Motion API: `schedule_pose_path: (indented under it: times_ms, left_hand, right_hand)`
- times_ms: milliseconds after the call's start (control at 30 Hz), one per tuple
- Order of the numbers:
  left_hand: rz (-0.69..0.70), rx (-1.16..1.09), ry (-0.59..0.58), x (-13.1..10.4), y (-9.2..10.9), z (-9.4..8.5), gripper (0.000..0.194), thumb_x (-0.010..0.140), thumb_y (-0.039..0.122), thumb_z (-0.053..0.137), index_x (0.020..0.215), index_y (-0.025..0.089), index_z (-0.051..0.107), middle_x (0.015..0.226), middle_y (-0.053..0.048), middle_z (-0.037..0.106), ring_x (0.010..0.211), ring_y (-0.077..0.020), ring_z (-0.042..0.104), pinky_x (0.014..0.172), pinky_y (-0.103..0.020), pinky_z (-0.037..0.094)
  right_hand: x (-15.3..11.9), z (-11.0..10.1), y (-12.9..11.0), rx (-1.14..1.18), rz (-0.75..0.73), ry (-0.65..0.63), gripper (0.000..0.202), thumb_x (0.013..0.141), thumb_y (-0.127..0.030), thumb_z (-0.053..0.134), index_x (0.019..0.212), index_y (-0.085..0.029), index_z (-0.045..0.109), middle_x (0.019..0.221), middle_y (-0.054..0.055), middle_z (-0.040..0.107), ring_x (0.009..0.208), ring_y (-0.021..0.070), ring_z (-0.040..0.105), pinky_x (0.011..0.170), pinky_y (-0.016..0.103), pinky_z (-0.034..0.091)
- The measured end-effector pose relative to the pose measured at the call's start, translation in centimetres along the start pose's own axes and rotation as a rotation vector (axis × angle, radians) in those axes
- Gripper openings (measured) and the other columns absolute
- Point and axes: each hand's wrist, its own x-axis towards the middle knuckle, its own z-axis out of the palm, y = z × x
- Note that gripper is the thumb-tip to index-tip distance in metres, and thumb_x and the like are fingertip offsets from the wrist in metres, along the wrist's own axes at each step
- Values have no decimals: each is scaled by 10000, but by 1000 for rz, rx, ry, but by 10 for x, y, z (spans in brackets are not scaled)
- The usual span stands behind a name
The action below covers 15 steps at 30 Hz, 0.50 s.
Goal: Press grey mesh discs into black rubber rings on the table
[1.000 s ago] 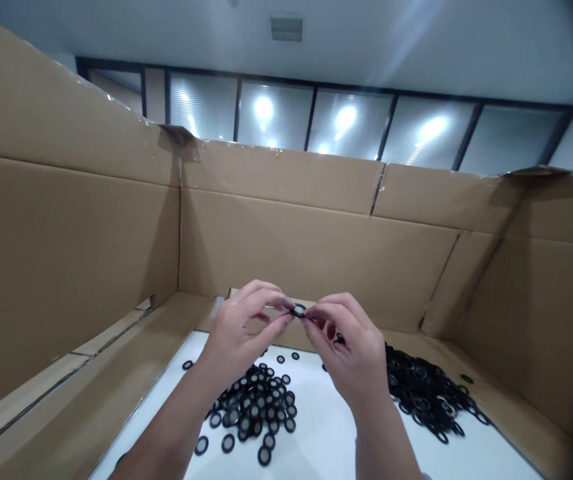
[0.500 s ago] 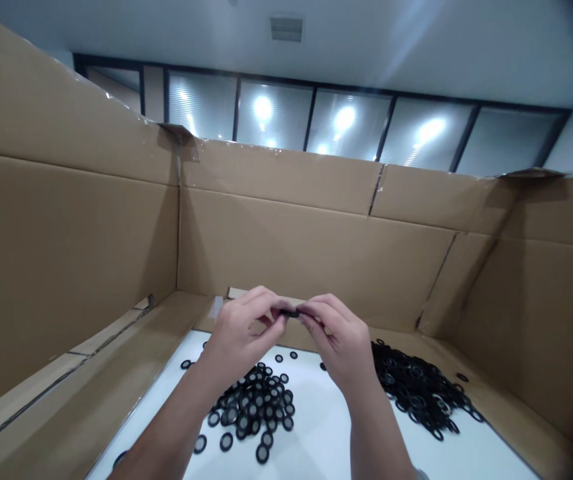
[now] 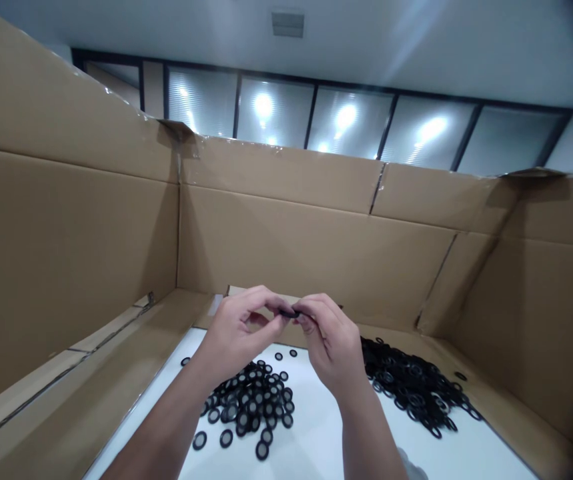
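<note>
My left hand [image 3: 243, 327] and my right hand [image 3: 331, 337] meet at the centre, raised above the white surface [image 3: 311, 427]. Between their fingertips is a small black ring [image 3: 289, 313], seen nearly edge-on and pinched from both sides. Whether it has anything inside it cannot be made out. Below and beside my left hand lies a pile of black rings with grey centres [image 3: 259, 400]. To the right of my right wrist is a heap of open black rings [image 3: 411, 383].
Tall cardboard walls [image 3: 286, 233] stand at the back and both sides. A few single rings lie around the left pile, and one loose ring [image 3: 460, 376] rests on the cardboard at right. Part of a translucent greyish item [image 3: 411, 465] shows by my right forearm.
My right hand and forearm have shifted slightly left, and its fingers sit further over the ring. More of the right heap and the greyish item now shows.
</note>
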Motion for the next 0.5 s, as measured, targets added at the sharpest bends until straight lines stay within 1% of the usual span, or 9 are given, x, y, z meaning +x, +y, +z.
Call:
schedule_pose_path:
  times_ms: [100, 200, 300, 400, 500]
  left_hand:
    - [-35, -33, -24, 0, 1, -2, 93, 897, 178, 625, 918, 197, 714, 949, -34, 675, 813, -147, 657, 671, -239, 589]
    - [-62, -72, -47, 0, 3, -4, 84, 892, 178, 637, 907, 185, 719, 928, -30, 669, 743, -131, 648, 645, -241, 592]
    - [-94, -118, -45, 1, 3, -5, 78, 891, 198, 657, 932, 189, 723, 919, -23, 672, 740, -125, 647, 648, -234, 596]
    - [-154, -177, -37, 1, 1, -4, 123, 898, 265, 676, 1002, 208, 711, 913, -14, 677, 767, -124, 650, 660, -225, 596]
    - [-194, -200, -44, 1, 0, -2, 147, 903, 301, 677, 1005, 197, 683, 876, -7, 657, 760, -120, 639, 664, -226, 588]
  right_hand:
    - [1, 0, -1, 17, -1, -11, 177, 990, -105, 468, 1028, -207, 609, 942, 47, 638, 824, 151, 615, 705, 270, 490]
    - [2, -2, -3, 40, 5, -25, 165, 995, -124, 474, 1017, -208, 614, 936, 44, 636, 821, 150, 616, 705, 268, 487]
    - [2, -3, -5, 67, 42, -44, 159, 1003, -151, 472, 1024, -210, 617, 920, 40, 642, 820, 154, 623, 710, 273, 489]
    - [2, -4, -7, 51, 89, -49, 143, 1002, -189, 482, 1030, -213, 620, 868, 29, 641, 760, 154, 611, 674, 277, 478]
    - [2, -5, -9, 32, 109, -51, 136, 995, -218, 492, 980, -207, 627, 809, 21, 625, 694, 146, 575, 615, 266, 455]
